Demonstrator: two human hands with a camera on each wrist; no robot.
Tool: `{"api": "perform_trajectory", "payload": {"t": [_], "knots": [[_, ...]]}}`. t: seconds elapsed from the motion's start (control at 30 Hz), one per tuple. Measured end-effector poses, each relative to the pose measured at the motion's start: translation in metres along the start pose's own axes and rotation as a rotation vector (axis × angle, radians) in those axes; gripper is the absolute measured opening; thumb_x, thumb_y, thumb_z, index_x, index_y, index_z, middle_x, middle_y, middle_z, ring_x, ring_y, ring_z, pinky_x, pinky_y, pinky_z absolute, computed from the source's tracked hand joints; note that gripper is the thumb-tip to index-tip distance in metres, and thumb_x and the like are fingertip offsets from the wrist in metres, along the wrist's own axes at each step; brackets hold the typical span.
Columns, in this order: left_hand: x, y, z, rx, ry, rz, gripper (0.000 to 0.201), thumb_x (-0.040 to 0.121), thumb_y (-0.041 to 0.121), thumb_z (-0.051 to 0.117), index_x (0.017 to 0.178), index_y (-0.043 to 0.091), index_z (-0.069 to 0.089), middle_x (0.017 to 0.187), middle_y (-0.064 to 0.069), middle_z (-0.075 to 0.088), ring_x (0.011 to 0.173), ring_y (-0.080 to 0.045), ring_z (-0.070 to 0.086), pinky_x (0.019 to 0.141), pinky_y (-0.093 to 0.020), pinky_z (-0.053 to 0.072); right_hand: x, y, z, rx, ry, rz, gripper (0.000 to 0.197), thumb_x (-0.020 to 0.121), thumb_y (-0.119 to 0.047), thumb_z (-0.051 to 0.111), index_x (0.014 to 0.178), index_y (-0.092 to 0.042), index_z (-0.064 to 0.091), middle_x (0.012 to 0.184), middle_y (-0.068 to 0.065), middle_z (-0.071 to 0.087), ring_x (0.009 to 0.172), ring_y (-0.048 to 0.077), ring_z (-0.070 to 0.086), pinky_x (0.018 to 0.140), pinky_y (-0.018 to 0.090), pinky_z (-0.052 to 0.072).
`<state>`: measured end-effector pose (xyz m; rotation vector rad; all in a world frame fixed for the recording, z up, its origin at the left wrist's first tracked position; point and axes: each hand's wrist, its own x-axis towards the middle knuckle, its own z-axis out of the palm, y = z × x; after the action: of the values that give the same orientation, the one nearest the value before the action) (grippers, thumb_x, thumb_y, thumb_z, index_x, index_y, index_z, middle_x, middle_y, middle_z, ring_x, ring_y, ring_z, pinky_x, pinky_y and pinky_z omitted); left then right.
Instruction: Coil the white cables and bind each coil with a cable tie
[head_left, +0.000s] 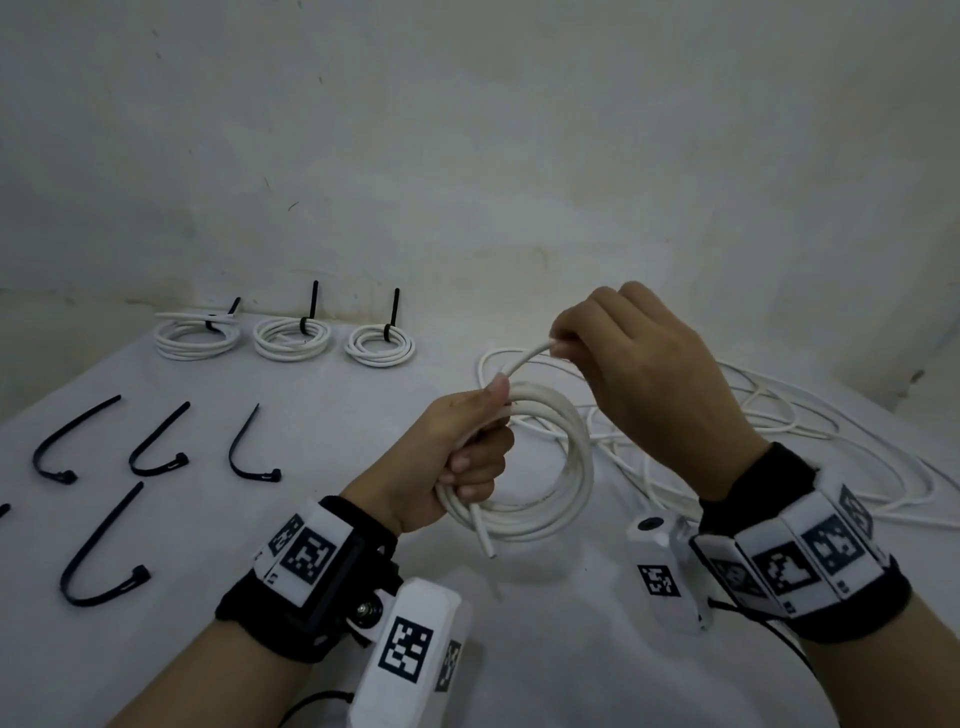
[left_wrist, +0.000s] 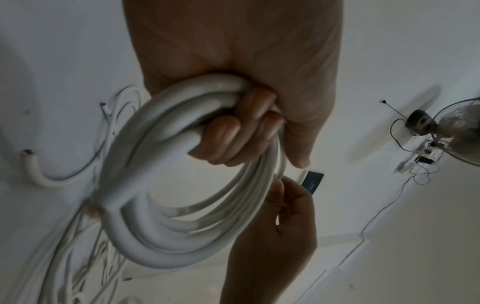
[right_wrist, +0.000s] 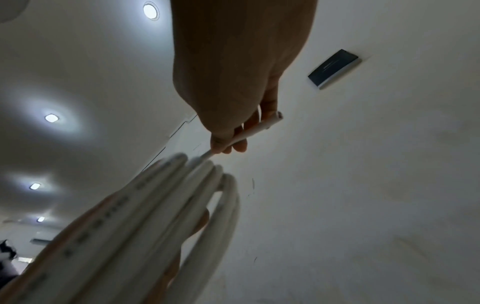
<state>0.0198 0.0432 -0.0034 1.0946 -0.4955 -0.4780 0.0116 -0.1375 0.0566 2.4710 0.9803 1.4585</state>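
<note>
My left hand grips a coil of white cable held above the table, fingers wrapped round the bundled loops. One cut end sticks out below the fist. My right hand pinches the cable's other end just above the coil; the right wrist view shows that tip poking past the fingers. Three bound coils with black ties lie at the table's far left. Several loose black cable ties lie on the left.
A tangle of loose white cables spreads over the table's right side, behind and under my right hand. The table is covered in white cloth and backs onto a white wall. A fan shows in the left wrist view.
</note>
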Motion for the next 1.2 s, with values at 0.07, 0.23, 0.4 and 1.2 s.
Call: {"api": "perform_trajectory", "payload": {"t": [0.07,0.23,0.4,1.2], "knots": [[0.000,0.001,0.000,-0.034,0.021,0.026,0.035,0.081,0.043,0.049,0.066,0.015,0.035,0.037,0.008,0.024,0.029,-0.001,0.019,0.033,-0.013,0.022,-0.004,-0.002,0.008,0.116,0.001,0.118,0.024,0.096,-0.022,0.049,0.083,-0.003,0.059,0.077,0.008,0.059,0.065,0.020,0.047,0.060,0.024,0.034],[0.001,0.000,-0.005,-0.099,0.023,0.102,0.025,0.071,0.022,0.068,0.056,0.019,0.048,0.037,0.008,0.026,0.028,0.000,0.021,0.032,-0.011,0.022,-0.009,-0.017,0.021,0.570,-0.084,0.537,0.008,0.091,-0.013,0.061,0.083,-0.015,0.061,0.075,-0.009,0.061,0.067,0.003,0.053,0.060,0.009,0.039],[0.001,0.002,-0.009,-0.064,0.045,0.086,0.027,0.067,0.007,0.061,0.047,0.022,0.050,0.035,0.009,0.026,0.028,0.000,0.021,0.032,-0.013,0.021,-0.006,-0.016,0.022,0.912,-0.166,0.794,0.011,0.090,-0.015,0.063,0.080,-0.017,0.065,0.070,0.000,0.066,0.062,0.030,0.065,0.059,0.043,0.057],[0.008,-0.004,-0.017,0.355,0.488,0.264,0.023,0.083,0.014,0.069,0.102,0.020,0.058,0.061,0.003,0.053,0.047,-0.006,0.047,0.044,-0.021,0.046,-0.018,-0.032,0.030,1.075,-0.303,0.864,0.019,0.075,-0.010,0.076,0.094,-0.010,0.069,0.077,0.012,0.071,0.066,0.025,0.068,0.071,0.044,0.058]]}}
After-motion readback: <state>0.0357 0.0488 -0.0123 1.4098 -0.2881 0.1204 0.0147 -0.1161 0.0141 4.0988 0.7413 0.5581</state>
